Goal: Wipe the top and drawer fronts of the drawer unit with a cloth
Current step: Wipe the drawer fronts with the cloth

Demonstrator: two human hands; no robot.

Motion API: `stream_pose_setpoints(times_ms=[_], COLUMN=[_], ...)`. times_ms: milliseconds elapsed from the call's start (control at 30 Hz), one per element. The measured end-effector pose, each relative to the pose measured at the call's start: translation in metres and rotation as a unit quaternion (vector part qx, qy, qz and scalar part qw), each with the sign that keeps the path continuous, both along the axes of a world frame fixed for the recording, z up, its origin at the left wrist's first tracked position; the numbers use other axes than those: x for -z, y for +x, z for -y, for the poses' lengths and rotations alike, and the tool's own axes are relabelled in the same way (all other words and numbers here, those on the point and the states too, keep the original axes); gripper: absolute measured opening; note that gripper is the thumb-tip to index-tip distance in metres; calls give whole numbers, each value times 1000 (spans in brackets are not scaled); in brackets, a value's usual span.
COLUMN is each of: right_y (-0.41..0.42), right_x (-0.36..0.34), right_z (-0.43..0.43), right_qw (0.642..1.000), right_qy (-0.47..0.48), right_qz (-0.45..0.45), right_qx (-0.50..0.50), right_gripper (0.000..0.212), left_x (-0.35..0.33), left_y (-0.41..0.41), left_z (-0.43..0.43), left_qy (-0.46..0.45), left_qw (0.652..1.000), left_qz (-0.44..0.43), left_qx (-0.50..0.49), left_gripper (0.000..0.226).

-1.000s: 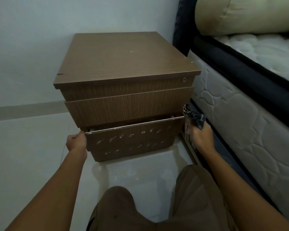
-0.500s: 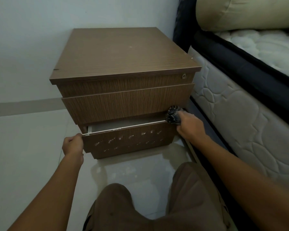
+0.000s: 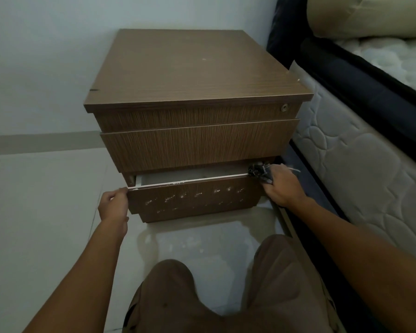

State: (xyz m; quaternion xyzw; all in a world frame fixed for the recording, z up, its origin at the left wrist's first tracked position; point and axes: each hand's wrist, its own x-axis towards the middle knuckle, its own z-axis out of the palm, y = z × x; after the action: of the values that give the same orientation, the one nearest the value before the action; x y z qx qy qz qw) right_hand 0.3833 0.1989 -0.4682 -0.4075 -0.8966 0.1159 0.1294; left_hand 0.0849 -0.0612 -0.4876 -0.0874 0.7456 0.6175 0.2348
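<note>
R fingers (image 3: 271,181) clamp cloth (image 3: 258,171)

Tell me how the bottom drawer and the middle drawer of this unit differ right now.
The bottom drawer is pulled partly open, with a gap showing its inside; the middle drawer is shut. The bottom drawer front carries rows of whitish marks; the middle drawer front looks clean. The left hand grips the bottom drawer's left corner and the right hand presses the cloth at its right corner; nothing touches the middle drawer. Both share the same brown woodgrain.

Drawer unit (image 3: 197,140) (brown) stands on tiled floor (image 3: 39,212).
</note>
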Motion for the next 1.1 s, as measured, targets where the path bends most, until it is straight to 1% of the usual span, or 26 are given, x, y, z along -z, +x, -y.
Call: stream_pose_setpoints(times_ms=[100, 133, 367, 733, 900, 1000, 1100], right_y=[-10, -17, -75, -156, -191, -211, -236], right_x=[1, 0, 1, 9, 15, 12, 11], right_z=[10, 15, 58, 117, 146, 168, 189], right_qw=[999, 999, 994, 982, 976, 971, 962], right_qy=[-11, -16, -4, 11, -1, -11, -17], right_qz=[12, 12, -12, -50, -63, -90, -107], right_qx=[-33, -40, -109, -180, -207, -223, -249], right_gripper=[10, 10, 19, 18, 20, 24, 27], left_x=[0, 1, 1, 8, 10, 15, 27], left_y=[-1, -1, -3, -7, -9, -12, -15], left_z=[1, 2, 10, 18, 27, 36, 42], left_qy=[6, 7, 25, 59, 84, 136, 192], left_qw=[1000, 1000, 998, 996, 991, 981, 968], left_qz=[2, 3, 24, 37, 46, 88, 130], left_qx=[8, 11, 46, 60, 92, 108, 97], left_gripper=[15, 15, 21, 23, 34, 48, 61])
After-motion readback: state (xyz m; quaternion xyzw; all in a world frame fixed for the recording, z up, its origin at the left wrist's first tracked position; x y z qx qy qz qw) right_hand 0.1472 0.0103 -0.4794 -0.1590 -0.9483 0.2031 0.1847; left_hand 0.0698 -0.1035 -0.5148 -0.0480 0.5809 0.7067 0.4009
